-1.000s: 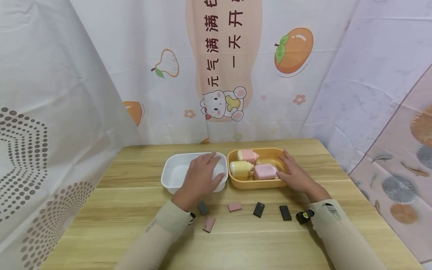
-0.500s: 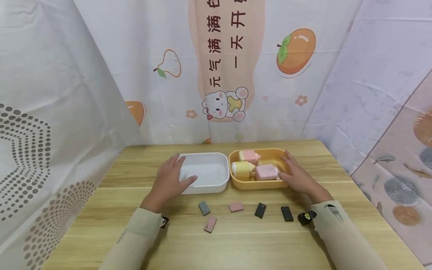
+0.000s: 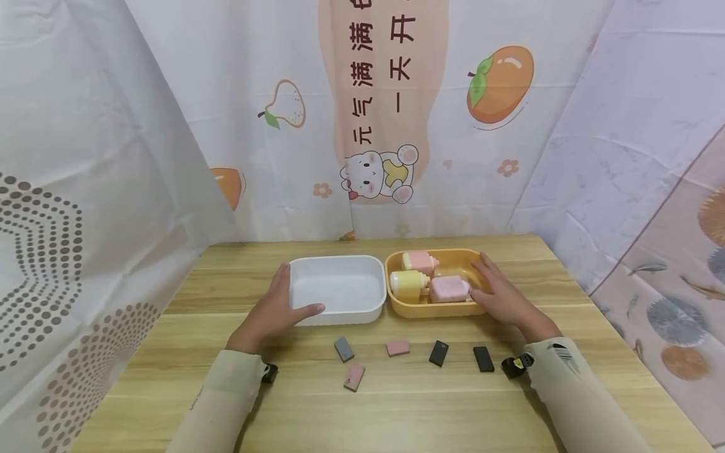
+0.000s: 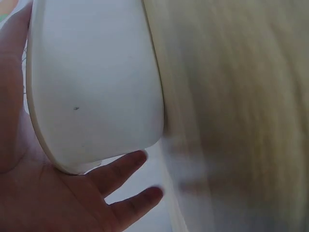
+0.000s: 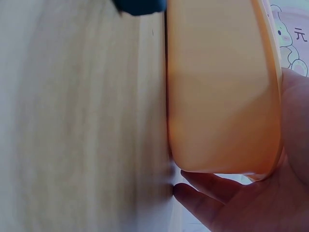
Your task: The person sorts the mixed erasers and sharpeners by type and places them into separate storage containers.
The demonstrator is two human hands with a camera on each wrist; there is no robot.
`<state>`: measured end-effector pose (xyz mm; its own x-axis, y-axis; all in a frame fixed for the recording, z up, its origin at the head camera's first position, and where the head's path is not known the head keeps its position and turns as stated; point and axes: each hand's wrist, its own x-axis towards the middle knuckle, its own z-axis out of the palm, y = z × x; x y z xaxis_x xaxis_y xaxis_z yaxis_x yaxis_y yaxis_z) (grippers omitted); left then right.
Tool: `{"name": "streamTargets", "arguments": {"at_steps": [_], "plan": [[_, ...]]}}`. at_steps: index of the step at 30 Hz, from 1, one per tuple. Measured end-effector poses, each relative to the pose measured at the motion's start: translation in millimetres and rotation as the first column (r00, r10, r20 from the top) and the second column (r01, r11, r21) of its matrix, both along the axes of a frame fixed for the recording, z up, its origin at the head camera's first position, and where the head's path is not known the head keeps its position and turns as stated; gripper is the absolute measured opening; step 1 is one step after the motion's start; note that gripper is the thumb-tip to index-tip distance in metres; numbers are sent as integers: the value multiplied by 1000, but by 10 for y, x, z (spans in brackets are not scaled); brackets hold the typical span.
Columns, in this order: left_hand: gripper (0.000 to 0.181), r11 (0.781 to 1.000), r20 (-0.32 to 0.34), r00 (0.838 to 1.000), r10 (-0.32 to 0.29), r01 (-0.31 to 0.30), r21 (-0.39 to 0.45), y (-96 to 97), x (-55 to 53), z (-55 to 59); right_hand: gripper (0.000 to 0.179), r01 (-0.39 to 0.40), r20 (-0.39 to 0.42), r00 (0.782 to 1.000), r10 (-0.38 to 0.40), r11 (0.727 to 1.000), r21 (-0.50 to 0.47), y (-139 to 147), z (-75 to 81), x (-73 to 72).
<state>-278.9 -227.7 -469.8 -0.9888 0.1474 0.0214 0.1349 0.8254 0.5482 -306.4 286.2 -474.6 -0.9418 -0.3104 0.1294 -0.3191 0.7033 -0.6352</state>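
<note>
My left hand (image 3: 270, 314) lies at the left end of a white plastic bin (image 3: 340, 318), thumb along the near rim and fingers toward the far corner. In the left wrist view the hand's lower fingers stretch past the corner of the white bin (image 4: 96, 87). At the right end of an orange bin (image 3: 436, 310) rests my right hand (image 3: 504, 299), its fingers spread around that end. Inside the orange bin lie a yellow bottle (image 3: 406, 284), a pink bottle (image 3: 418, 261) and a light pink bottle (image 3: 447, 289). Both bins stand side by side, nearly touching.
Several small blocks lie on the wooden table (image 3: 396, 415) before the bins: a grey block (image 3: 343, 349), a pink block (image 3: 354, 377), another pink block (image 3: 398, 347), a black block (image 3: 438, 353) and another black block (image 3: 484, 358). A printed curtain (image 3: 272, 214) hangs behind.
My left hand has moved left from over the white bin to its left end. The white bin has shifted slightly right in view. The right hand stays at the orange bin's end.
</note>
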Motion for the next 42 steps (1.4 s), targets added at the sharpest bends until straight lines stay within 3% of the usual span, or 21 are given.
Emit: {"name": "streamTargets", "arguments": {"at_steps": [7,14,21,28,35,38,42], "plan": [[144,1000,47,999,6,-6,-6,27,7,36,74,-7,-8,1000,7,1000,6,24,19,-12],[140,998,34,999,2,0,-60,65,16,74,72,0,-25,1000,0,1000,17,48,40,-8],[138,997,50,999,4,1,-82,69,28,85,64,66,-110,992,-61,997,42,4,189,12],[137,996,43,999,5,-1,-94,21,21,93,53,99,-327,942,-77,994,52,-314,354,93],[138,995,50,999,6,-1,-100,15,11,83,41,-15,-522,853,22,1000,17,-696,385,186],[137,995,50,999,7,-2,-100,13,17,80,37,-58,-535,842,67,998,35,-820,417,207],[137,995,51,999,5,0,-100,12,14,79,34,-95,-497,859,123,992,81,-951,448,271]]}}
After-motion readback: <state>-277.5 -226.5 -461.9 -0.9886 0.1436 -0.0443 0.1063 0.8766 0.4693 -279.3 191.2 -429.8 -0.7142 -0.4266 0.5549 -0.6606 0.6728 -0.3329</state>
